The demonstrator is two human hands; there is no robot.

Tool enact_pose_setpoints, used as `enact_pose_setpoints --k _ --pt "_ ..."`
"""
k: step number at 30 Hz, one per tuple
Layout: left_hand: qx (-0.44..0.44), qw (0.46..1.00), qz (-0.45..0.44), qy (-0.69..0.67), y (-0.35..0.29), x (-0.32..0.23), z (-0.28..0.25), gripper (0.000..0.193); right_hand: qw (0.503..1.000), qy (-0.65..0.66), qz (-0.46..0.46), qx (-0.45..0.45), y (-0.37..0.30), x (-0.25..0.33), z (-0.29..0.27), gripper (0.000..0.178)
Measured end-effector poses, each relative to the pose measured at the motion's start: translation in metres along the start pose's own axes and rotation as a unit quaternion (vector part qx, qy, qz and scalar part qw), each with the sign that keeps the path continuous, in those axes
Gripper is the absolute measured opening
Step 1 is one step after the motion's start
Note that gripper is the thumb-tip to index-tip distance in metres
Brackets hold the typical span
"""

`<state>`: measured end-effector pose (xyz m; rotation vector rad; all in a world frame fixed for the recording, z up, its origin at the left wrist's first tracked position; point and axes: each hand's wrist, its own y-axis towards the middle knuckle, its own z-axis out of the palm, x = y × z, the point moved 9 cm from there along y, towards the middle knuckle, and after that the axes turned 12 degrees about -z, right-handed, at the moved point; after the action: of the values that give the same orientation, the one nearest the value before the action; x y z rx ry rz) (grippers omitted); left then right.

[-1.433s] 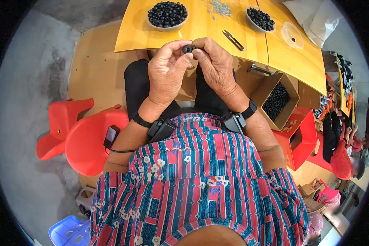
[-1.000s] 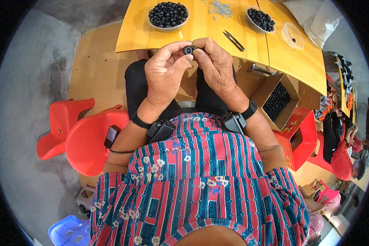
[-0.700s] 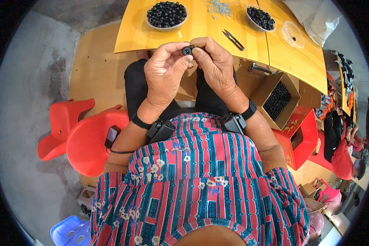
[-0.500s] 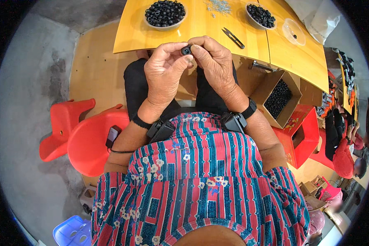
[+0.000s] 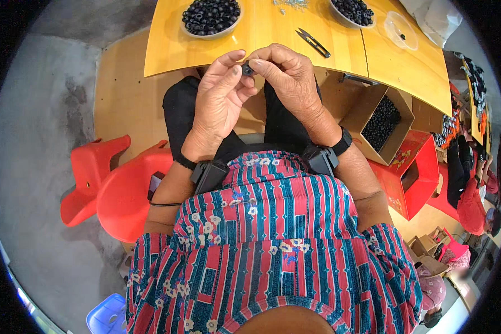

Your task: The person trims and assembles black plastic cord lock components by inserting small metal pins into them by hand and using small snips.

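Between the thumb and forefinger of my right hand (image 5: 286, 72) is a small black ring-shaped piece (image 5: 247, 69), partly covered by those fingertips. My left hand (image 5: 218, 100) is beside it, palm turned up and fingers apart, its thumb tip close to the piece. Both hands are above my lap, at the front edge of the yellow table. On the table, a clear bowl (image 5: 211, 34) of similar black pieces stands ahead of my left hand. Thread snips (image 5: 313, 43) lie beyond my right hand.
A second bowl of black pieces (image 5: 353, 14), small silvery parts (image 5: 290, 4) and a clear lid (image 5: 401, 30) are on the table (image 5: 273, 25). Right of my legs are a cardboard box (image 5: 362, 114) and a red stool (image 5: 412, 172). Red chairs (image 5: 131, 195) stand left; people sit far right.
My left fingers have opened away from the black piece, while my right hand keeps it pinched. The view has shifted slightly over the table.
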<state>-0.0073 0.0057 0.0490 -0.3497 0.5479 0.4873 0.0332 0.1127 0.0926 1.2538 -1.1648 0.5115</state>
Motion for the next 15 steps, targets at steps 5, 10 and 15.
enact_pose_setpoints --k 5,10,15 --pt "-0.009 0.998 -0.038 -0.054 -0.001 0.007 -0.006 0.032 0.950 -0.304 -0.056 -0.046 0.006 -0.014 -0.048 0.016" --pt "-0.012 0.995 -0.047 -0.082 0.001 0.011 -0.013 0.031 0.804 -0.587 -0.088 0.003 0.000 -0.056 -0.096 0.032" --pt "0.005 0.994 -0.044 -0.105 -0.003 0.012 -0.014 0.030 0.808 -0.586 0.004 0.049 -0.005 -0.081 -0.111 0.030"
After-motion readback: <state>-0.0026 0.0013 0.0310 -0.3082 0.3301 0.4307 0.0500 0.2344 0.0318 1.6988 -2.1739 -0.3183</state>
